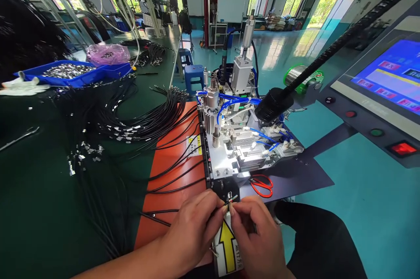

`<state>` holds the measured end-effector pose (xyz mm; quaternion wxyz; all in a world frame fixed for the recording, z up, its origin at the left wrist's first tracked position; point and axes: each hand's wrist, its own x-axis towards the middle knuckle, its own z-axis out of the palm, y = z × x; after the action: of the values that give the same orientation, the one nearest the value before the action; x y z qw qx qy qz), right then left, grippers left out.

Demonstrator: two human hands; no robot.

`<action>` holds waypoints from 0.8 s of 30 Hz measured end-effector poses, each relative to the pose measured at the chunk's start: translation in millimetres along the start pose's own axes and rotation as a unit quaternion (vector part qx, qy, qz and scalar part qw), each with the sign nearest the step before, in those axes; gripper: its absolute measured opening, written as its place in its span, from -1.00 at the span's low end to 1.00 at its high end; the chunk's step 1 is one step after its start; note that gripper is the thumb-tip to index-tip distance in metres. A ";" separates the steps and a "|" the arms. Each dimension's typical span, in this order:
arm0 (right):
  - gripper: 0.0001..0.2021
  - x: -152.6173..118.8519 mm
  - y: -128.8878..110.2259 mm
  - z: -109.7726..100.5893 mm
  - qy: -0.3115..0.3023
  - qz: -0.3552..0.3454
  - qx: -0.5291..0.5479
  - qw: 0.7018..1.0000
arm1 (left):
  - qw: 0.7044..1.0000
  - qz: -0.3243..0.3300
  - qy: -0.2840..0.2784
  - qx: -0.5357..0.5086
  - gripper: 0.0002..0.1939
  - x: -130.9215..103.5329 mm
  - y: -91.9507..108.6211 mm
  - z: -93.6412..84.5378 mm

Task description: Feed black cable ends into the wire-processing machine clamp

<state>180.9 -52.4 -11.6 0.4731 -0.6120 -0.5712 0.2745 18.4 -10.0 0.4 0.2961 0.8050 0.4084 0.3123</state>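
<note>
Pinching one black cable [226, 203] low in the mid. w/ L hand [197, 226] & R hand [257, 231]

Hands close tog., fingertips just beside each other, nearly touching. L hand: on a slant fr. bottom L, bare arm behind, back of hand up, fingers curled in. L grip: narrow, thumb & pointer nipped on the cable. R hand: up fr. bottom R, leaning a bit L, fingers bent, thumb & pointer tips tog. R grip: narrow too, nipped on the same cable near its end.

Black cable: btwn both sets of fingertips, just in front of the machine [246, 150], over the tip of a yellow arrow [226, 241]. Thin, w/ dark skin outside & a few tiny wires [234, 198] at the end, pale & greenish, poking up & to the R. Too small to tell more abt the wires. Rest of it: mostly hid by L hand, path hard to tell.

To the L: orange-red mat [177, 169] w/ more cables [179, 188] in loose rows. Past that: dark green tabletop [36, 196] w/ a big bunch of black cables [157, 117], shiny at the ends, plus a blue tray [80, 81] w/ lots of small silver bits [67, 70]. To the R, by the machine: red-handled scissors [262, 186] on a dark plate [302, 181]. Up on the R: a blue lit-up screen [390, 77] w/ buttons [376, 132] below.
</note>
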 end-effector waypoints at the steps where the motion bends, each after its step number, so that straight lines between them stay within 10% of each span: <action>1: -0.84 1.5 -0.1 -2.7 -0.012 0.020 0.017 1.000 | 1.000 0.004 0.002 0.001 -0.81 -0.1 0.3 0.2; 8: -0.70 29.8 7.0 -35.9 -0.137 0.201 0.158 0.957 | 0.999 0.030 -0.009 0.004 -0.81 -0.1 0.1 1.0; 24: -0.82 41.1 5.6 -32.9 -0.261 0.185 0.244 0.916 | 1.000 0.029 -0.003 0.008 -0.82 -0.1 -0.6 0.8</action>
<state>220.2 -21.2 4.9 0.3823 -0.4792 -0.4662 0.6379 18.7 -9.9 -0.5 0.2817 0.8198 0.3865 0.3148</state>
